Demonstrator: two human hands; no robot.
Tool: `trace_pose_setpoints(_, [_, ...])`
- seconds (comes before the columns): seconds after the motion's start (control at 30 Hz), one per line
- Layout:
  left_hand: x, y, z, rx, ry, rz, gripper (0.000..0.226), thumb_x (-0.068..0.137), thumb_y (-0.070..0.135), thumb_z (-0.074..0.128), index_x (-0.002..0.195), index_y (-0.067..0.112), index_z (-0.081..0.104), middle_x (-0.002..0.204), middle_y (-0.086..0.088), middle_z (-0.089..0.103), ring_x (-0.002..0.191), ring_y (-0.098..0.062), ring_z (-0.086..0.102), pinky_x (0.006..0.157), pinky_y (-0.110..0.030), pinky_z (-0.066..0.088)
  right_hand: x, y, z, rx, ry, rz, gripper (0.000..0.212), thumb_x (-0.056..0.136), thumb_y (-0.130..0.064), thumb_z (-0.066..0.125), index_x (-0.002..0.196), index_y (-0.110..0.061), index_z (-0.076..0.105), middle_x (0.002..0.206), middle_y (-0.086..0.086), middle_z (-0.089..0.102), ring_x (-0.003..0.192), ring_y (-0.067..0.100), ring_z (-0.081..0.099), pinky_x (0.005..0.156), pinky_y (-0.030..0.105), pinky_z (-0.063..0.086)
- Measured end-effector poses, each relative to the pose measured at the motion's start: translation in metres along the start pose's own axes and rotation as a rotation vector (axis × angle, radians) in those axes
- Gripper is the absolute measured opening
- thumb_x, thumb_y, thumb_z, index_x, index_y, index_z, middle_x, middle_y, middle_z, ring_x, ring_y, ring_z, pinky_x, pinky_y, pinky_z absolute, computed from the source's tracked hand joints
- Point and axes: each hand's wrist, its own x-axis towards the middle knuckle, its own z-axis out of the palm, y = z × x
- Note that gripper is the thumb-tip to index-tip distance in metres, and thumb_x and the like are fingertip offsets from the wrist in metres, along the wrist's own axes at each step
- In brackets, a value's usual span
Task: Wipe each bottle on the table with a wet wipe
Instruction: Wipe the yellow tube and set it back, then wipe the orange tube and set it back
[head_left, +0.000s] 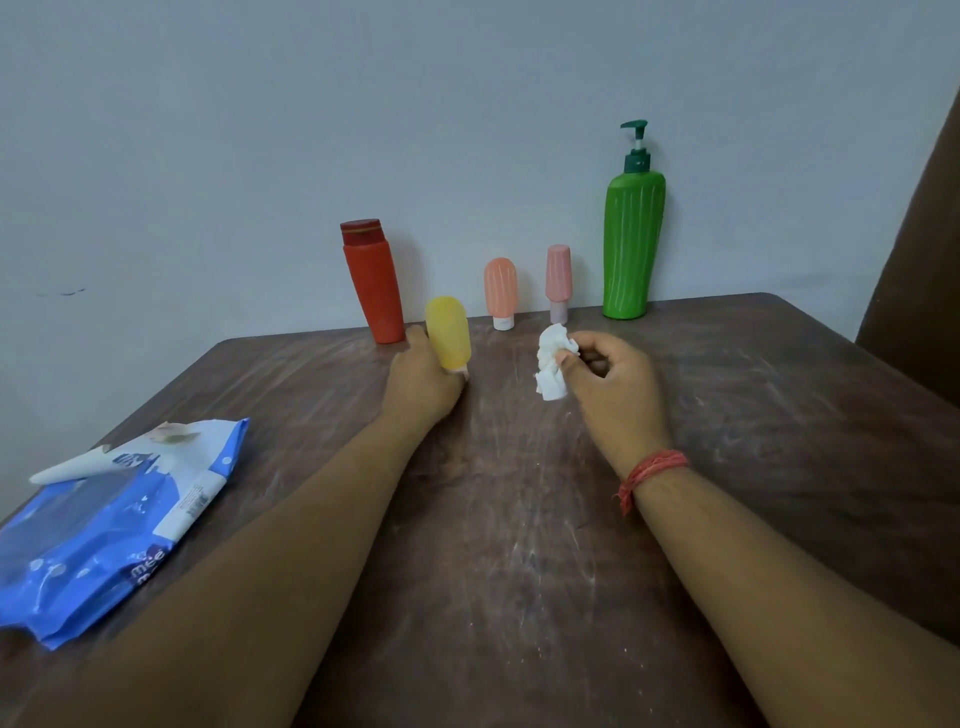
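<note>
Head view: left hand (423, 382) grips the yellow bottle (448, 332) low, apparently at its cap; at its 3 o'clock, right hand (613, 387) pinches a crumpled wet wipe (551, 364).

Red thread wristband (652, 475); pale wall (260, 130)

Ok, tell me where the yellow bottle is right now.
In the head view the yellow bottle is left of centre, held upright by the left hand just in front of the red bottle, with the wipe to its right.
</note>
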Motion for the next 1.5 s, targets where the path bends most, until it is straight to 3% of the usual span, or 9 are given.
trace_pose_setpoints(0.23, [0.047, 0.001, 0.025, 0.039, 0.055, -0.041, 0.05, 0.091, 0.021, 0.068, 0.125, -0.003, 0.039, 0.114, -0.027, 0.064, 0.104, -0.046, 0.061, 0.078, -0.046, 0.051, 0.006, 0.006, 0.004, 0.032, 0.022, -0.073, 0.01, 0.091, -0.021, 0.067, 0.094, -0.031, 0.071, 0.092, -0.007, 0.073, 0.085, 0.011, 0.069, 0.079, 0.035, 0.058])
trace_pose_setpoints(0.5, [0.081, -0.001, 0.041, 0.011, 0.065, -0.099, 0.051, 0.092, 0.018, 0.066, 0.129, 0.001, 0.036, 0.119, -0.026, 0.063, 0.108, -0.043, 0.062, 0.08, -0.043, 0.051, 0.008, 0.007, 0.001, 0.079, 0.047, -0.077, 0.021, 0.091, -0.022, 0.068, 0.082, -0.041, 0.066, 0.085, -0.012, 0.072, 0.079, 0.004, 0.068, 0.069, 0.02, 0.056])
trace_pose_setpoints(0.63, [0.09, -0.001, 0.045, 0.042, 0.059, -0.088, 0.054, 0.093, 0.019, 0.066, 0.132, 0.0, 0.034, 0.119, -0.024, 0.063, 0.108, -0.042, 0.061, 0.086, -0.049, 0.054, 0.008, 0.006, 0.001, 0.062, 0.045, -0.067, 0.022, 0.091, -0.021, 0.067, 0.083, -0.041, 0.066, 0.086, -0.011, 0.072, 0.081, 0.006, 0.068, 0.07, 0.022, 0.056])
trace_pose_setpoints(1.07, [0.1, -0.002, 0.049, 0.039, 0.061, -0.084, 0.054, 0.093, 0.016, 0.067, 0.132, 0.002, 0.033, 0.118, -0.024, 0.063, 0.105, -0.041, 0.064, 0.084, -0.051, 0.055, 0.007, 0.006, 0.001, 0.067, 0.031, -0.029, 0.018, 0.091, -0.023, 0.066, 0.082, -0.039, 0.068, 0.084, -0.015, 0.073, 0.08, 0.007, 0.069, 0.074, 0.032, 0.059])
trace_pose_setpoints(1.3, [0.099, -0.004, 0.05, 0.002, 0.082, -0.091, 0.06, 0.09, 0.017, 0.07, 0.134, 0.002, 0.032, 0.118, -0.023, 0.063, 0.106, -0.04, 0.063, 0.086, -0.05, 0.055, 0.007, 0.007, 0.001, 0.061, 0.02, -0.016, 0.02, 0.092, -0.023, 0.067, 0.081, -0.04, 0.067, 0.084, -0.014, 0.073, 0.079, 0.005, 0.069, 0.072, 0.028, 0.058])
trace_pose_setpoints(1.43, [0.095, -0.003, 0.048, -0.049, 0.111, -0.092, 0.077, 0.085, 0.018, 0.078, 0.142, 0.001, 0.03, 0.131, -0.024, 0.054, 0.119, -0.04, 0.056, 0.098, -0.051, 0.05, 0.007, 0.007, 0.0, 0.073, 0.014, -0.011, 0.018, 0.092, -0.024, 0.066, 0.082, -0.039, 0.068, 0.084, -0.015, 0.073, 0.079, 0.004, 0.069, 0.07, 0.023, 0.056])
trace_pose_setpoints(1.5, [0.089, 0.0, 0.046, -0.025, 0.16, -0.089, 0.086, 0.085, 0.029, 0.08, 0.147, 0.001, 0.029, 0.14, -0.023, 0.046, 0.126, -0.038, 0.05, 0.104, -0.046, 0.047, 0.007, 0.005, 0.0, 0.087, 0.018, -0.01, 0.021, 0.092, -0.022, 0.066, 0.082, -0.04, 0.068, 0.083, -0.018, 0.072, 0.079, 0.003, 0.068, 0.069, 0.019, 0.054])
